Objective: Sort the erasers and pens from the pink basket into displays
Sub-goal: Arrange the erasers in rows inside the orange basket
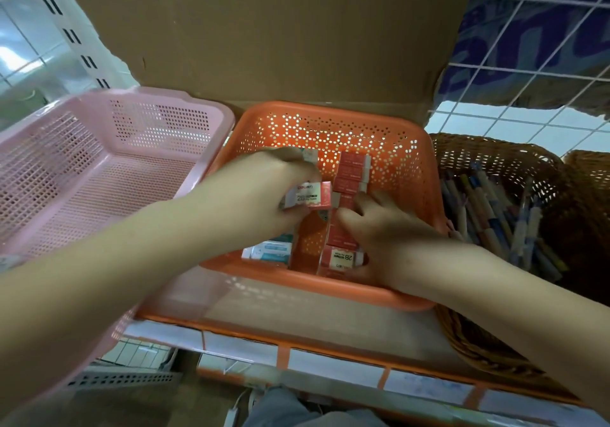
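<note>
**Cardboard-backed shelf: erasers going into the orange basket**

Cardboard [280, 30] backs the shelf, and a wire grid [528, 46] stands up and to the right of the orange basket [330, 111], which I take as my landmark.

Step in hand (judged): filing erasers in the display.
- The left hand [260, 192], over the basket's left half, has its fingers curled round a pink 2B eraser [312, 197]. A second white-ended piece shows at its fingertips; I can't identify it.
- The right hand [389, 228], over the basket's near right, lies on a row of pink erasers [351, 172] running toward the far wall. I cannot tell whether it pinches one or only steadies the row.
- Blue-and-white erasers [270, 251] lie inside, at the near left.
- The pink basket [158, 122] sits just beside the left wall. No stock shows on the part of its floor that I can see.
- Pens [488, 215] lie in a wicker basket [495, 149] just to the right.

Next move (judged): set the held eraser in line beside the row, label matching, with the right hand bracing the row against toppling.

Hidden: the forearms cover the basket's middle and the pink basket's near corner. Label print is blurred apart from "2B".
</note>
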